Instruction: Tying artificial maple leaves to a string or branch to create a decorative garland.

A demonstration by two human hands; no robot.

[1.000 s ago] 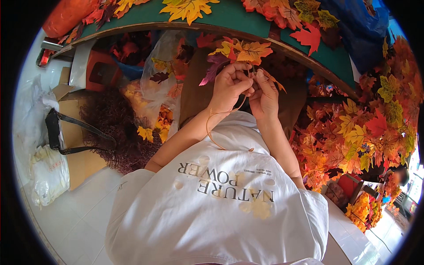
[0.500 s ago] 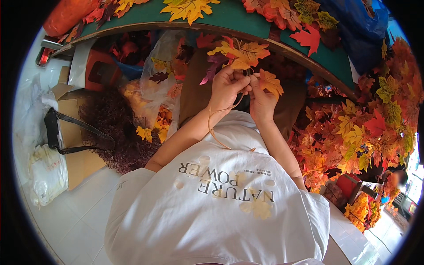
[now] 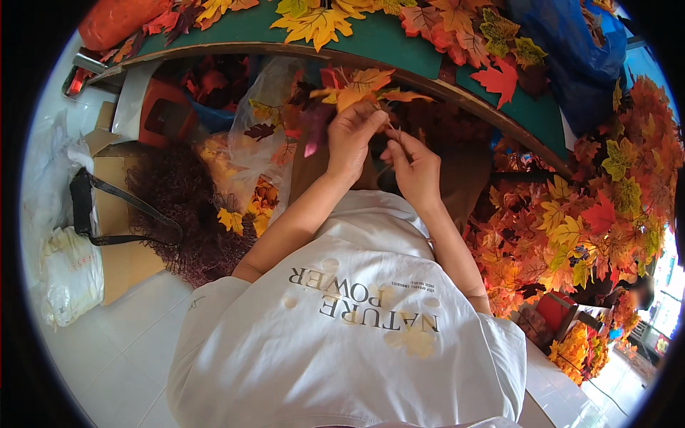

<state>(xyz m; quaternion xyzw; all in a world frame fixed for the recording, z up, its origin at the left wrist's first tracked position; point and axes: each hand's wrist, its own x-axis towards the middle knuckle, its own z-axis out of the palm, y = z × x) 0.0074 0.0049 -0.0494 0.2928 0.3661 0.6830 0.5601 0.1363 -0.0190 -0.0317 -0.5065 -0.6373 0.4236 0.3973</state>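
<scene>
— What are the hands doing?

— The left hand (image 3: 351, 143) is raised in front of the chest, fingers curled shut around the stems of a bunch of artificial autumn leaves (image 3: 357, 89), orange, yellow and dark purple, which fan out just above its knuckles. The right hand (image 3: 414, 167) sits just beside it, slightly lower, thumb and forefinger pinched on a thin wire (image 3: 391, 135) that runs up toward the base of the bunch. The other fingers of that hand are loosely folded.

— Do the two hands touch?

— Near each other, but whether they meet I cannot tell; the wire bridges the gap.

— What lies around them?

— Just left of the left hand hangs a clear plastic bag (image 3: 260, 118) with more leaves in it. Below that, beside the left forearm, is a mound of dark reddish-brown curly stuff (image 3: 178, 207), and further left a cardboard box (image 3: 118, 207) with a black strap (image 3: 107, 207) across it. Well left, on the pale tiled floor (image 3: 114, 349), are white sacks (image 3: 68, 271).

— And above?

— Beyond the fingertips curves the edge of a green table (image 3: 371, 36), strewn with loose leaves (image 3: 314, 21). A blue bag (image 3: 571, 57) sits up to the right.

— To the right?

— A big heap of orange and yellow foliage (image 3: 585, 214) beside the right forearm. Both arms come out of a white printed T-shirt (image 3: 342, 349).
</scene>
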